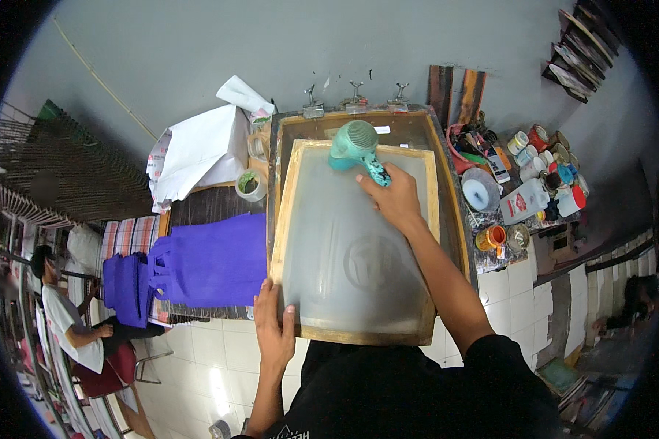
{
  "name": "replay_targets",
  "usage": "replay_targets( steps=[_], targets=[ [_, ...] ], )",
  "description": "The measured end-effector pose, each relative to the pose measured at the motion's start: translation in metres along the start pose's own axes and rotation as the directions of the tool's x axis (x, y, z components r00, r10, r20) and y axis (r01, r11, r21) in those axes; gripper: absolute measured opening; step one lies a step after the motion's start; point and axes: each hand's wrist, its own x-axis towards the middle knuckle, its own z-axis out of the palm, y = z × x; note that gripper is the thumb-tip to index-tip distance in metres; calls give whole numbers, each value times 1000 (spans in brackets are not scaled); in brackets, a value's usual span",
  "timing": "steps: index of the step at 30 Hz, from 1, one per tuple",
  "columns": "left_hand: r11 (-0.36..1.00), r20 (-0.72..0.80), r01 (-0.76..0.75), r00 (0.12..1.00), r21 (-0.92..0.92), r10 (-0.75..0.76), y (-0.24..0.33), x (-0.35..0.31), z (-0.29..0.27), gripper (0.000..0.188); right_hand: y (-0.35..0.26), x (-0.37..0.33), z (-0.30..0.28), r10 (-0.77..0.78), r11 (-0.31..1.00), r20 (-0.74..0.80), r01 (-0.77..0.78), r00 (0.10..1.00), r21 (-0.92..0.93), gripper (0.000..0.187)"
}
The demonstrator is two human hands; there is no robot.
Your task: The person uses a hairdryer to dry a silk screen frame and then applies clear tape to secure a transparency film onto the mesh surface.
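Note:
My right hand is wrapped round the handle of a teal hair dryer, held over the far part of a wooden-framed printing screen. The screen has pale grey mesh with a faint round mark toward its near right. Gripping the frame's near left corner is my left hand, with the thumb on top of the wood and the other fingers along the outer edge. Beneath the screen lies a larger wooden frame, partly covered, with metal clamps at its far edge.
Purple fabric lies on the table to the left, near a cup and white paper. Paint tubs, a white jug and an orange mug crowd the right side. A person sits at far left.

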Motion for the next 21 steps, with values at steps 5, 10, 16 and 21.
replay_targets(
  steps=[5,10,16,21],
  targets=[
    [958,-14,173,983,-227,-181,-14,0,7,57,-7,-13,-37,162,987,-86,-161,983,17,42],
    [933,-17,299,951,-200,-308,-4,-8,-3,63,8,-41,-84,223,975,-183,-224,958,15,38],
    [278,295,642,636,-714,-713,-54,-78,8,54,16,-120,-130,365,917,-146,-328,920,226,27],
    [-163,511,524,634,-836,-580,-22,-88,41,57,25,-184,-146,364,902,-81,-330,928,277,22]
  ],
)
